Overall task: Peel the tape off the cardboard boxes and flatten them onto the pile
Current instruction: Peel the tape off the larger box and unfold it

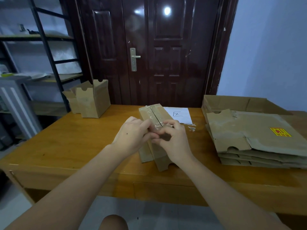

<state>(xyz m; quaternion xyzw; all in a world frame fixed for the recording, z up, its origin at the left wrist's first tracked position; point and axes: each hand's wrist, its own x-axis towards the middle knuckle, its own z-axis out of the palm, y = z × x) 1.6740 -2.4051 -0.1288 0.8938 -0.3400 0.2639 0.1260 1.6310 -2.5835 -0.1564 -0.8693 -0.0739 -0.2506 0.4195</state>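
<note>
A small cardboard box (153, 113) stands upside down at the middle of the wooden table (69, 140), its flaps spread toward me. Clear tape (155, 121) runs along its top seam. My left hand (132, 135) grips the box's near edge, fingers curled at the tape's near end. My right hand (172, 138) pinches at that same tape end from the right. A pile of flattened boxes (255, 135) lies on the table's right side. Two open boxes (91, 98) stand at the far left.
A white sheet of paper (180, 114) lies behind the box, with scraps of peeled tape (191, 127) beside it. A dark door (149, 50) stands behind the table. A metal shelf rack (41, 47) fills the left.
</note>
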